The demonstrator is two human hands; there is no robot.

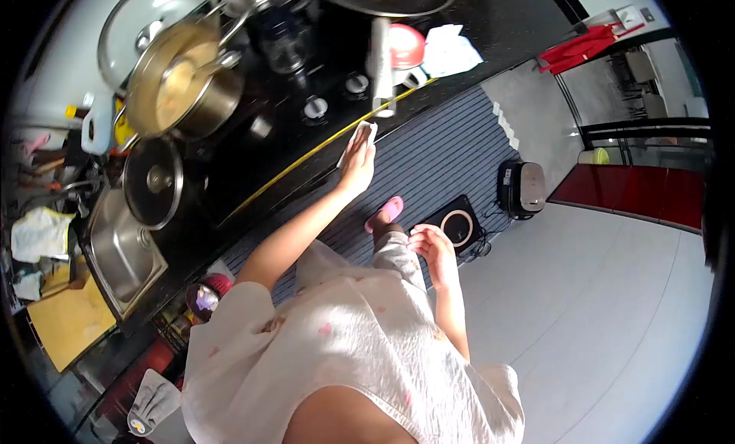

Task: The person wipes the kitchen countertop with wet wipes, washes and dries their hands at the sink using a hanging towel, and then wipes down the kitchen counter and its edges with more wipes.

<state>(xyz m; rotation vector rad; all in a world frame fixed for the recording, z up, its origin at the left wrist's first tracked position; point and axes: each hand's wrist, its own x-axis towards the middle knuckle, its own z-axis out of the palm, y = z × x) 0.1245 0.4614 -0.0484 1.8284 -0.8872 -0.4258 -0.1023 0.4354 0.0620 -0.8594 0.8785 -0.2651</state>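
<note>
A small white cloth [360,133] sits slantwise; it's at the counter's [268,159] edge.

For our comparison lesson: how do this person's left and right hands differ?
The left hand holds a white cloth or tissue; the right hand appears empty. The left hand is by the yellow counter strip, the right hand well away from it. Both are bare.

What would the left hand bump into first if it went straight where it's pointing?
Probably the near end of the pan handle, just beyond the left hand and the white cloth in it. Heights are hard to judge here, so it might pass underneath.
</note>
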